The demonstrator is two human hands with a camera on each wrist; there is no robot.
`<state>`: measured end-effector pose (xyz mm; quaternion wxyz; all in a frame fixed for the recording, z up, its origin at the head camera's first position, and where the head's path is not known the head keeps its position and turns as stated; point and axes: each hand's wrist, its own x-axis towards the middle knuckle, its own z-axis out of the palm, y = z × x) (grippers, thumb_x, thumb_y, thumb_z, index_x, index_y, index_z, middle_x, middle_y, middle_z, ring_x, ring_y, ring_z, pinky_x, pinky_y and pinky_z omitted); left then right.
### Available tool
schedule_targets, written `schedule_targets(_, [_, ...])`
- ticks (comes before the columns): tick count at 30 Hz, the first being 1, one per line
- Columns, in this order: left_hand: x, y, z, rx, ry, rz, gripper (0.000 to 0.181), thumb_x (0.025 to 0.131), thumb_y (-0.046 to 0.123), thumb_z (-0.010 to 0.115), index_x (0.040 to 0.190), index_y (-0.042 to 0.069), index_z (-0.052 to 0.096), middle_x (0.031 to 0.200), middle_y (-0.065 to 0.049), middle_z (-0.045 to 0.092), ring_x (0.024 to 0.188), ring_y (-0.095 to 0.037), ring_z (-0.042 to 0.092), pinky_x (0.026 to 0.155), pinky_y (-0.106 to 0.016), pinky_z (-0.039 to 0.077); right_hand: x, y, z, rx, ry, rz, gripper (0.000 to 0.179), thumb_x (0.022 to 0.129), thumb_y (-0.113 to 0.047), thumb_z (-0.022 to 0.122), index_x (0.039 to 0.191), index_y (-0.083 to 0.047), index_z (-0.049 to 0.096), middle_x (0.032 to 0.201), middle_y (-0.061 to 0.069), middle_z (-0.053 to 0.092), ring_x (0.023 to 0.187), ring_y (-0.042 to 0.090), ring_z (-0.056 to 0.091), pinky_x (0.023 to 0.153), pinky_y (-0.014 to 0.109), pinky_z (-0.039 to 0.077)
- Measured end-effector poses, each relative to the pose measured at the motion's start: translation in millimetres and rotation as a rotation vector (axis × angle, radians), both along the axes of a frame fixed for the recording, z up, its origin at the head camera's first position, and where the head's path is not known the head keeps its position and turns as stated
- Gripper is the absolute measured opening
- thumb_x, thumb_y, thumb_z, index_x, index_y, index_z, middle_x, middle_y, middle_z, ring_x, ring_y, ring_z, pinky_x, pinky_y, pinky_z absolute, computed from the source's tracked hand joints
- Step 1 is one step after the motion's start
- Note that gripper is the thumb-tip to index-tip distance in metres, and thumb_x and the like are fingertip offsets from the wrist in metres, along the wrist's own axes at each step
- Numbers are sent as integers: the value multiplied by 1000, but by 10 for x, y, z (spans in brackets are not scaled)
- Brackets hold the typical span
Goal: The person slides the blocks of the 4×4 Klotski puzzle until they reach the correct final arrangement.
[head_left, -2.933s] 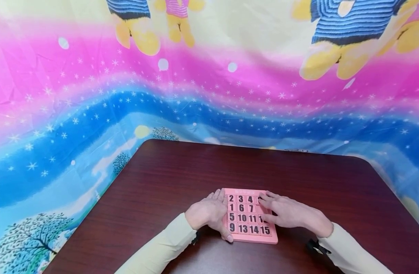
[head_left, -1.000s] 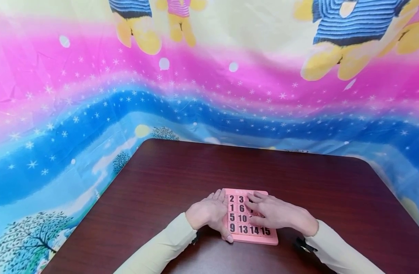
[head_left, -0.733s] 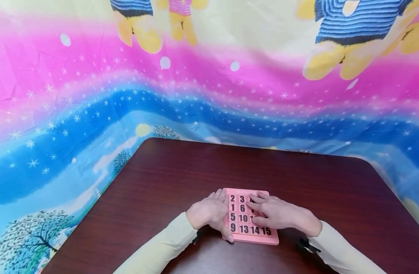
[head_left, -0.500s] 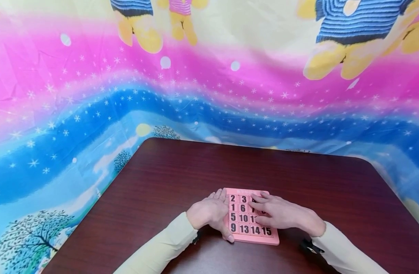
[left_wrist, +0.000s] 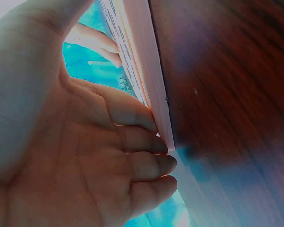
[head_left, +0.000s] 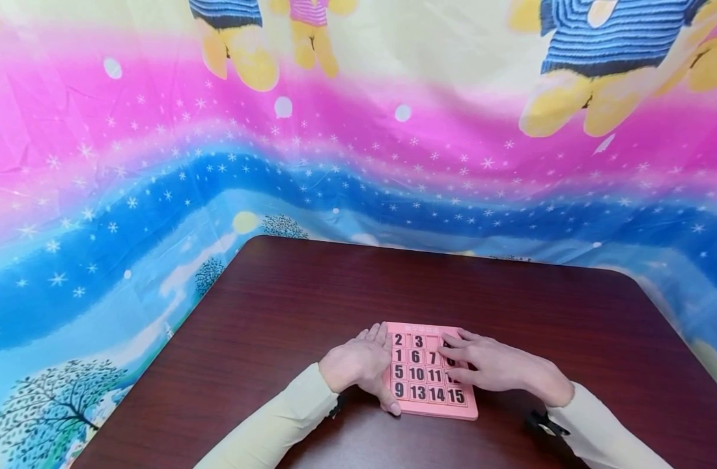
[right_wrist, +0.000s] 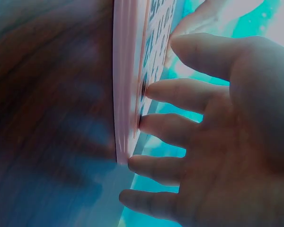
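A pink number slide puzzle (head_left: 428, 409) lies flat on the table, with black numerals on its tiles. Its top row reads 2, 3, then a gap; the tile right of the gap is mostly under fingers. My left hand (head_left: 358, 361) rests along the puzzle's left side, thumb at the near left corner. In the left wrist view its fingertips touch the pink side edge (left_wrist: 156, 71). My right hand (head_left: 499, 365) reaches over from the right, its fingers extended. In the right wrist view, the middle fingertips (right_wrist: 154, 90) touch the tiles. The right column is partly hidden.
The dark reddish-brown table (head_left: 311, 293) has rounded far corners. Behind it hangs a colourful cloth (head_left: 358, 150) printed with snowflakes, trees and bears. A black strap (head_left: 547, 423) shows under the right wrist.
The 4 tile has slid right, leaving the third top-row place vacant. An 8 now shows partly in the second row's right end. My right hand moved left, then back right; the left stayed.
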<state>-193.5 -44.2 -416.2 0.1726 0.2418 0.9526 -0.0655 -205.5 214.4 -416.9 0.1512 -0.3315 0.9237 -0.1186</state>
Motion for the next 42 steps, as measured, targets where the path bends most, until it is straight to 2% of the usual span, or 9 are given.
schedule_targets(9, [-3, -11, 0, 4, -7, 5, 135, 59, 78, 75, 155, 1, 21, 165, -16, 15, 153, -27, 17, 125, -34, 20, 0, -10, 42, 34, -17, -43, 56, 95, -40, 60, 143, -14, 52, 156, 16, 38, 146, 47, 26, 114, 62, 31])
schedule_targets(17, [10, -17, 1, 8, -18, 21, 134, 59, 77, 76, 155, 2, 22, 165, -16, 15, 153, -27, 17, 125, -34, 21, 6, -233, 71, 25, 14, 34, 55, 96, -42, 58, 143, -14, 52, 154, 21, 38, 145, 46, 29, 113, 62, 32])
schedule_targets(25, [4, -8, 8, 10, -14, 11, 134, 59, 78, 75, 155, 2, 22, 164, -16, 16, 153, -27, 18, 125, -34, 21, -17, -386, 43, 27, 11, 62, 58, 96, -44, 57, 145, -14, 50, 155, 21, 37, 146, 46, 25, 117, 63, 25])
schedule_targets(32, [-6, 3, 7, -6, -2, 4, 135, 58, 79, 75, 155, 1, 22, 164, -16, 17, 152, -27, 19, 124, -34, 23, -19, -411, 9, 56, 22, 56, 57, 97, -43, 57, 145, -14, 49, 155, 19, 37, 147, 45, 25, 116, 61, 28])
schedule_targets(42, [-1, 4, 0, -9, -1, -4, 134, 59, 79, 74, 155, 1, 22, 164, -17, 18, 152, -28, 20, 124, -35, 23, -18, -386, -19, 46, 24, 31, 56, 96, -43, 58, 145, -17, 49, 156, 16, 37, 147, 45, 24, 117, 63, 25])
